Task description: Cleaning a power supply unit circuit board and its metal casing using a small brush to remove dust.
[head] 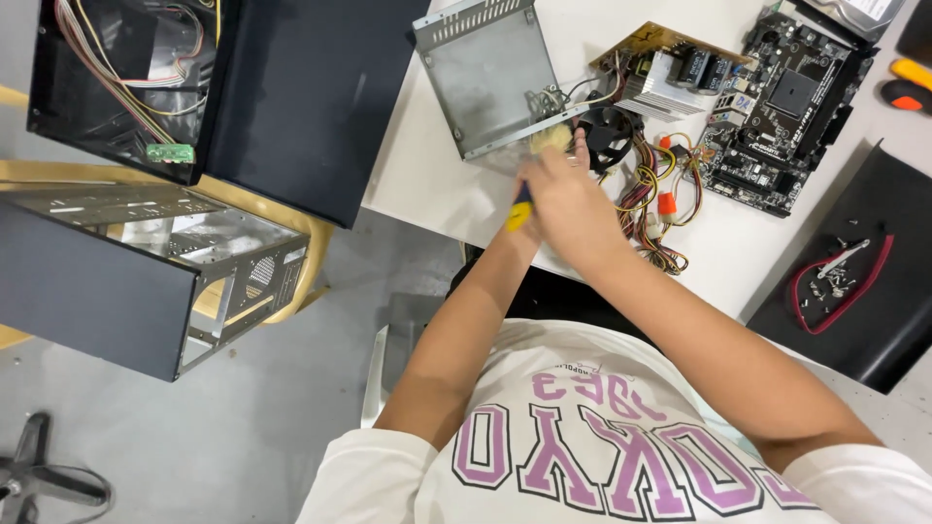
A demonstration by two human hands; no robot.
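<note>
The right hand (pixel 573 199) lies over the left hand (pixel 529 209), which is mostly hidden; its grip cannot be told. A yellow-and-blue screwdriver handle (pixel 520 210) sticks out below them, its long axis running toward the grey sheet-metal power supply case (pixel 485 73) just beyond the knuckles. Whether the right hand's fingers close on it is unclear. Bundled coloured wires (pixel 652 209) lie right of the hands; bare white tabletop (pixel 427 184) lies left.

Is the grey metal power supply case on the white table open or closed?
Open. The case lies as a bare shell, and its circuit board sits outside beside it on the table.
</note>
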